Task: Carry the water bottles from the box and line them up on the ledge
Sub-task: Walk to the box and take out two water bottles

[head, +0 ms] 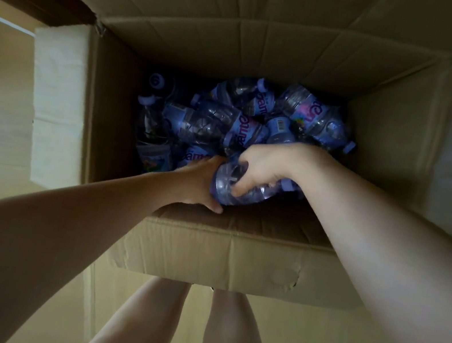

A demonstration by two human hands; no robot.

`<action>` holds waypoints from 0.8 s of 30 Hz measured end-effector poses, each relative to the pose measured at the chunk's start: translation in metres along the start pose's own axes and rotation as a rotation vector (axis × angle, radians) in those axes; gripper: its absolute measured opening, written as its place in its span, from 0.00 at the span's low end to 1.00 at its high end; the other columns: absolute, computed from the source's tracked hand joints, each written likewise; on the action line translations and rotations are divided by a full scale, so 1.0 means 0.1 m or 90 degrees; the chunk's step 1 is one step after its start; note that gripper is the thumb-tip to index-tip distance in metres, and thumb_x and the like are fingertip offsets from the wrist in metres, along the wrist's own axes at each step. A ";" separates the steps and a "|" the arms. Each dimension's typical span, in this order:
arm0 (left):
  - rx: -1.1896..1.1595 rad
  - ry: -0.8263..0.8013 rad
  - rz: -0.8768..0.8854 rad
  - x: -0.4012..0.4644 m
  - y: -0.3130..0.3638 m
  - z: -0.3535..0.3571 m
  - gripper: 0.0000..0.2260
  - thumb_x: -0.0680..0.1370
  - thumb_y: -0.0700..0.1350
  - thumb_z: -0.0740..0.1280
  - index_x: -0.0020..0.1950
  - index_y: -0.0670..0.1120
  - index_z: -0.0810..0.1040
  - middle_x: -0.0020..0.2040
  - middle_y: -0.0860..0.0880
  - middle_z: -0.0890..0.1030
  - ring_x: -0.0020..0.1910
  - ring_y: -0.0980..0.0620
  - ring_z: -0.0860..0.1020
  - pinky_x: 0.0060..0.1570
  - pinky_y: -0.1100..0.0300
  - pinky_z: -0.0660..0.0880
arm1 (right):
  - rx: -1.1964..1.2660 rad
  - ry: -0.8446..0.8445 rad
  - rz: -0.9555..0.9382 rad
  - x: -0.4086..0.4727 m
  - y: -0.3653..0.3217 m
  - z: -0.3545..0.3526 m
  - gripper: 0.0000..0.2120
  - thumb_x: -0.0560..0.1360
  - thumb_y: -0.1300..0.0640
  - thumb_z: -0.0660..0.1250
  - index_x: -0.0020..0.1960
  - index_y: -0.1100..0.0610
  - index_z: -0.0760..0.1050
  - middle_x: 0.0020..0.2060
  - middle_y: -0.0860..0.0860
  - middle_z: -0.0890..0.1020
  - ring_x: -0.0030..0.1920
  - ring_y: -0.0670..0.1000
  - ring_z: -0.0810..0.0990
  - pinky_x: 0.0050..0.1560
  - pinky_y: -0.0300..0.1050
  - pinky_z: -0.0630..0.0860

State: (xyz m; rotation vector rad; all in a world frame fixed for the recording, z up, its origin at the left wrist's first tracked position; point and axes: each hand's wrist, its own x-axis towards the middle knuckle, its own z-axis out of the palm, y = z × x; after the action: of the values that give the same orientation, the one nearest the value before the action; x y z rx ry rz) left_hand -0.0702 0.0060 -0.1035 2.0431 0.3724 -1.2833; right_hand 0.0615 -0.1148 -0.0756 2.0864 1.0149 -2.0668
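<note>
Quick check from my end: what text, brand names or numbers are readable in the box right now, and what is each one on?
"6": white figure on a dark round cap at the box's far left corner.
"amto" (partial, purple letters): label of a bottle mid-pile; the same fragment shows on two more labels.
"Lau" (partial, uncertain): label of the far-right bottle.
Barcode on another label: digits too small to read.
Cardboard box: no print visible.

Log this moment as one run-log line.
stage: pickup | right hand: grip on bottle | left hand: supporting the bottle | box: many bottles left | ledge: unseen
</note>
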 end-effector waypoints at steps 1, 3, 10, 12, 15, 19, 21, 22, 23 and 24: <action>-0.049 0.016 0.010 -0.04 0.02 0.00 0.44 0.62 0.49 0.81 0.73 0.50 0.62 0.66 0.49 0.73 0.62 0.49 0.73 0.57 0.56 0.71 | -0.041 -0.001 -0.007 -0.08 -0.04 -0.09 0.21 0.66 0.39 0.73 0.48 0.54 0.78 0.41 0.55 0.84 0.38 0.54 0.82 0.35 0.44 0.73; -0.121 0.050 0.006 -0.11 0.08 -0.01 0.36 0.62 0.50 0.80 0.64 0.56 0.65 0.57 0.54 0.77 0.51 0.53 0.77 0.46 0.56 0.77 | -0.109 0.011 -0.019 -0.19 -0.11 -0.22 0.19 0.66 0.41 0.73 0.48 0.53 0.77 0.44 0.54 0.83 0.41 0.54 0.81 0.38 0.46 0.75; -0.587 0.029 -0.107 -0.24 0.20 -0.13 0.22 0.70 0.51 0.76 0.61 0.50 0.76 0.53 0.47 0.83 0.51 0.47 0.82 0.50 0.51 0.79 | 0.012 0.619 -0.068 -0.30 -0.11 -0.06 0.26 0.75 0.52 0.68 0.71 0.56 0.68 0.68 0.55 0.69 0.69 0.57 0.66 0.66 0.55 0.67; -0.723 -0.009 -0.095 -0.30 0.23 -0.17 0.22 0.68 0.52 0.75 0.60 0.49 0.78 0.53 0.44 0.84 0.50 0.45 0.83 0.50 0.49 0.79 | 0.313 0.584 -0.019 -0.22 -0.11 0.11 0.30 0.77 0.47 0.67 0.73 0.58 0.63 0.69 0.56 0.69 0.70 0.57 0.67 0.68 0.53 0.66; -0.818 -0.086 -0.042 -0.36 0.25 -0.23 0.20 0.71 0.51 0.71 0.60 0.47 0.78 0.56 0.43 0.83 0.54 0.44 0.82 0.57 0.47 0.78 | 0.791 0.303 -0.011 -0.07 -0.17 0.33 0.28 0.76 0.37 0.65 0.69 0.53 0.68 0.63 0.53 0.77 0.62 0.54 0.77 0.64 0.55 0.74; -0.742 -0.071 -0.012 -0.35 0.29 -0.26 0.25 0.73 0.51 0.70 0.68 0.44 0.72 0.62 0.38 0.79 0.61 0.40 0.78 0.63 0.42 0.73 | 0.961 0.265 -0.047 0.05 -0.19 0.41 0.24 0.74 0.37 0.67 0.64 0.49 0.71 0.58 0.51 0.81 0.57 0.51 0.81 0.58 0.57 0.79; -0.704 -0.009 0.004 -0.32 0.33 -0.27 0.28 0.71 0.47 0.73 0.69 0.46 0.70 0.61 0.40 0.79 0.60 0.41 0.79 0.61 0.40 0.74 | 0.923 0.272 -0.038 0.09 -0.17 0.43 0.30 0.73 0.39 0.70 0.68 0.52 0.68 0.59 0.52 0.80 0.57 0.51 0.81 0.59 0.57 0.78; -0.693 0.021 0.006 -0.31 0.33 -0.26 0.27 0.71 0.46 0.73 0.68 0.46 0.71 0.60 0.41 0.80 0.59 0.42 0.80 0.60 0.40 0.75 | 0.907 0.263 -0.040 0.10 -0.16 0.44 0.32 0.72 0.39 0.71 0.69 0.52 0.67 0.59 0.52 0.80 0.57 0.51 0.81 0.59 0.58 0.77; -0.685 0.047 0.009 -0.29 0.33 -0.24 0.24 0.72 0.44 0.73 0.67 0.46 0.72 0.59 0.41 0.81 0.58 0.43 0.80 0.60 0.41 0.76 | 0.891 0.248 -0.042 0.12 -0.14 0.44 0.33 0.71 0.38 0.71 0.70 0.51 0.66 0.59 0.52 0.80 0.58 0.52 0.80 0.60 0.59 0.77; -0.679 0.069 0.009 -0.27 0.30 -0.23 0.22 0.73 0.43 0.73 0.66 0.46 0.73 0.58 0.42 0.81 0.57 0.43 0.81 0.59 0.43 0.76 | 0.865 0.234 -0.043 0.13 -0.12 0.42 0.33 0.72 0.37 0.70 0.70 0.50 0.66 0.61 0.52 0.78 0.61 0.52 0.78 0.61 0.60 0.76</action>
State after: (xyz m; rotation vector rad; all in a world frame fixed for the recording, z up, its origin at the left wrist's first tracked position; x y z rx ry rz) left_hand -0.0507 0.0028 -0.0616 1.1805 0.8650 -0.6899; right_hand 0.0176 -0.1196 -0.0876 2.9567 -0.6754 -2.8292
